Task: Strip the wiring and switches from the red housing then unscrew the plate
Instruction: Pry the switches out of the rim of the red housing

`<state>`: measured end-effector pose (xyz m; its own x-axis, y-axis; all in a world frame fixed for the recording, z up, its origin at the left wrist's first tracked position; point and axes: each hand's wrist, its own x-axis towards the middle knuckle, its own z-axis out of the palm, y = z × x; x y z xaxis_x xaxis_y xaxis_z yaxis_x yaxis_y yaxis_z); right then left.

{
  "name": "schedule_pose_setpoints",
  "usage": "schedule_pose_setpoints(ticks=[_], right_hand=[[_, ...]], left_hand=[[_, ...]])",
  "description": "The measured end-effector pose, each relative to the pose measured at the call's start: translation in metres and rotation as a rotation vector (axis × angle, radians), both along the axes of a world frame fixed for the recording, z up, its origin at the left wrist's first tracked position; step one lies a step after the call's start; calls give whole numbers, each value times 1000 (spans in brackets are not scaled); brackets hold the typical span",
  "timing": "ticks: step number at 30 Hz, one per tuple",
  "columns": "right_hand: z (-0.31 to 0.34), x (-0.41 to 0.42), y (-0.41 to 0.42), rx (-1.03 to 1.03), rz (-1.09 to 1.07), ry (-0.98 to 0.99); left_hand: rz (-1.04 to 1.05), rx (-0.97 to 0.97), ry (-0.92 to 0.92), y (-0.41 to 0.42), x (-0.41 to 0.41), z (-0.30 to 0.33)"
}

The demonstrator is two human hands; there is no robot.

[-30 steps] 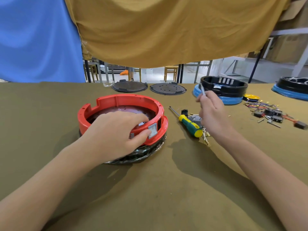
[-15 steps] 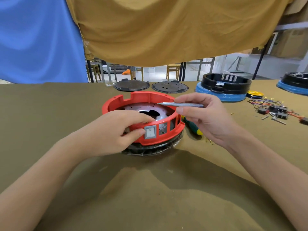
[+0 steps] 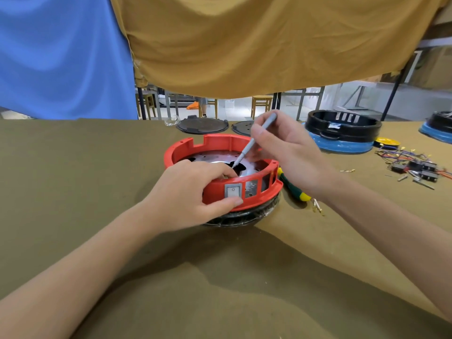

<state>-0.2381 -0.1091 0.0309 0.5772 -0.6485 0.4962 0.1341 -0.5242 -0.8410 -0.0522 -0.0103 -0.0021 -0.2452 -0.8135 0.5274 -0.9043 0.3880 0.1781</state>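
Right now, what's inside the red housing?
Inside the red housing lies a perforated metal plate with a dark central opening. The grey tool in the right hand points into it. The left hand covers the near-left part.

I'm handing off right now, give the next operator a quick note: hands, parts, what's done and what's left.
Left hand grips the front rim of the red housing, thumb just under the grey switch.
Right hand holds the thin grey tool, tip down inside the housing near the metal plate.
Green and yellow screwdriver lies just right of the housing.
Done: loose wires and switches lie at far right; the slots beside the grey switch are empty.
Left: free the grey switch, then unscrew the plate.
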Motion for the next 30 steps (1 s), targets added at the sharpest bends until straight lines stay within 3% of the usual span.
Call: schedule_pose_setpoints(ticks=[3, 7, 12, 18, 30], right_hand=[[-2, 12, 6, -6, 26, -19], [-17, 18, 8, 10, -57, -201], [-24, 21, 11, -162, -79, -212], [-19, 22, 12, -481, -161, -35], [-7, 40, -3, -269, -207, 264]], left_hand=[[20, -37, -8, 0, -1, -1], [24, -70, -18, -2, -2, -3], [49, -112, -7, -6, -5, -7], [56, -148, -22, -6, -8, -8], [47, -163, -4, -7, -10, -9]])
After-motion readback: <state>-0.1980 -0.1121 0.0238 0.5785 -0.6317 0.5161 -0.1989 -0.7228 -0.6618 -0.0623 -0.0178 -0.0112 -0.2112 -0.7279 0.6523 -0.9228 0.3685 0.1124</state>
